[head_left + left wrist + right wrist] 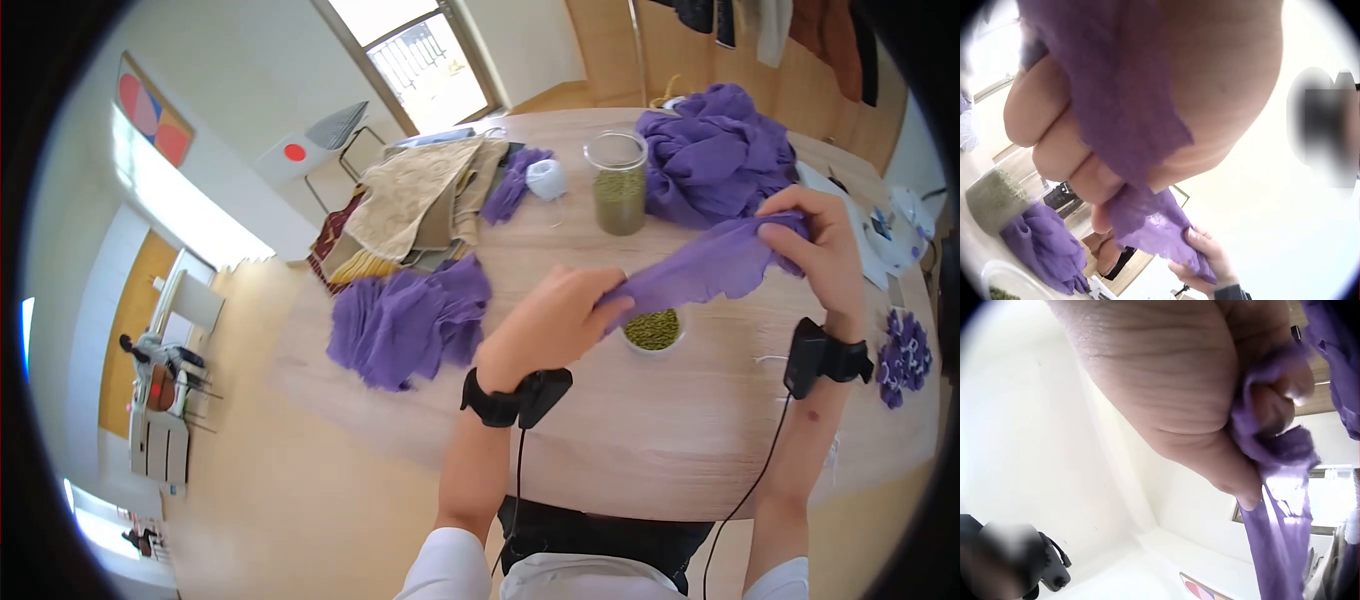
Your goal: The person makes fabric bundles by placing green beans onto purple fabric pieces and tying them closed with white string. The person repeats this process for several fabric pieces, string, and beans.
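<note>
A thin strip of purple cloth (700, 268) with ragged edges stretches between both hands above the table. My left hand (556, 325) grips its left end, and in the left wrist view a loose tail of the cloth (1116, 94) hangs across the palm. The right hand (822, 245) pinches the other end between thumb and fingers; the right wrist view shows the cloth (1279, 519) running down from the thumb tip. Beneath the strip sits a small bowl of green beans (652, 330), partly covered by the cloth and left hand.
Behind stand a clear jar of green beans (620, 190), a white ball of string (546, 178) and a purple cloth heap (715, 150). Purple pieces (410, 320) and folded beige fabrics (415, 200) lie left. Small tied purple bundles (903, 358) lie at the right edge.
</note>
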Tool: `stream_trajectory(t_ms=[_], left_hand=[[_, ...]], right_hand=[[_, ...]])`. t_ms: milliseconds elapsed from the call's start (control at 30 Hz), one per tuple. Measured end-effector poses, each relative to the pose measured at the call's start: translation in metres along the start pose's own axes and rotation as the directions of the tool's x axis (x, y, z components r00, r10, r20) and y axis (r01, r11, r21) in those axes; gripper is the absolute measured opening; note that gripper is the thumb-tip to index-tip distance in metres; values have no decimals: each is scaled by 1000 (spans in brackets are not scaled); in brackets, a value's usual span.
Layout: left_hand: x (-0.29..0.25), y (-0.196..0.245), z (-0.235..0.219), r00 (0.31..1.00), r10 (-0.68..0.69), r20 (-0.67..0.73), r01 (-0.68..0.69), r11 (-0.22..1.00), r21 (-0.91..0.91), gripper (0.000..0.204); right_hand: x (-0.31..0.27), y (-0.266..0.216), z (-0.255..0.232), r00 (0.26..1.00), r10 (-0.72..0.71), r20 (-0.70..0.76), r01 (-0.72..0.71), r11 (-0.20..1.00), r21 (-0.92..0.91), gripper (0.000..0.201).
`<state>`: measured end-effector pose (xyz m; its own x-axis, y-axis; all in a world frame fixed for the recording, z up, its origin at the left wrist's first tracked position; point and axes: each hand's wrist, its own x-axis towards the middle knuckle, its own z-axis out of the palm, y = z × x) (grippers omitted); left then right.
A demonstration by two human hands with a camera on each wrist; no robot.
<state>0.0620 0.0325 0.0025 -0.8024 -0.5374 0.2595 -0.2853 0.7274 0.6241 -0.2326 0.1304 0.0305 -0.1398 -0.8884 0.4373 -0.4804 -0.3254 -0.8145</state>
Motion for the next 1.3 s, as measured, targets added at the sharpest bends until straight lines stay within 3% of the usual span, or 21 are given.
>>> stream_trajectory(t_ms=[33,67,167,200,300,333,433,533,600,667,733,767,800,867,900,933,1033,1067,1167,1267,1300], left_hand=[[-9,4,0,1000,-17,19,17,1000,-6,15],[-17,12,-5,984,-147,99,151,988,-32,16],[-40,10,0,999,-42,-1,42,999,21,29],[-48,16,5,994,-77,-75,77,997,-12,49],[-45,32,26,957,59,-285,-82,994,-70,56],[-45,33,39,969,-62,-240,-22,943,-333,47],[-45,24,61,955,-288,72,278,778,-563,34],[-52,33,53,865,-445,-232,186,714,-675,20],[-59,17,27,854,-362,-373,100,819,-565,21],[-73,2,-16,846,-339,-411,234,929,-286,27],[-82,-10,-54,819,-406,-406,375,914,-157,32],[-83,-29,-65,800,-291,-525,290,953,-87,23],[-84,-41,-81,773,-372,-514,453,890,38,21],[-79,-82,-94,728,-481,-489,661,681,315,38],[-80,-94,-97,691,-533,-487,722,534,440,47],[-86,-94,-98,654,-634,-412,732,392,557,72],[-91,-103,-95,755,-443,-483,653,568,501,74],[-83,-88,-99,747,-506,-432,652,684,325,79],[-63,-58,-89,727,-344,-595,644,643,415,81],[-41,-32,-73,717,-310,-624,597,736,320,95],[-34,-29,-66,762,-253,-596,508,805,308,99]], right_hand=[[-2,-6,1,1000,21,-7,-21,999,35,11],[-4,-14,4,999,42,-15,-41,997,67,11],[-9,-33,17,998,40,47,-45,992,121,15],[-11,-37,26,995,15,101,-28,992,125,16],[-14,-48,56,957,-115,267,85,989,124,21],[-14,-50,66,932,-166,322,132,984,122,23],[-14,-54,90,918,-296,265,259,952,165,27],[-18,-59,82,970,-204,131,179,968,177,38],[-18,-56,67,987,-156,31,147,969,201,40],[-18,-54,52,992,-119,-34,124,967,222,37],[-18,-51,39,991,-102,-85,118,969,218,33],[-18,-50,35,991,-92,-96,110,973,203,33],[-18,-48,31,991,-81,-106,100,977,189,33],[-18,-48,30,991,-76,-110,95,979,180,33],[-17,-47,32,992,-80,-102,98,978,184,33],[-16,-47,32,991,-87,-98,104,977,185,32],[-15,-49,34,993,-57,-99,71,987,143,32],[-13,-47,33,994,-54,-94,68,987,147,33],[-10,-41,36,996,-53,-78,64,988,140,34],[-8,-38,39,998,-40,-52,47,989,138,33],[-7,-39,40,998,-48,-51,54,990,129,33]])
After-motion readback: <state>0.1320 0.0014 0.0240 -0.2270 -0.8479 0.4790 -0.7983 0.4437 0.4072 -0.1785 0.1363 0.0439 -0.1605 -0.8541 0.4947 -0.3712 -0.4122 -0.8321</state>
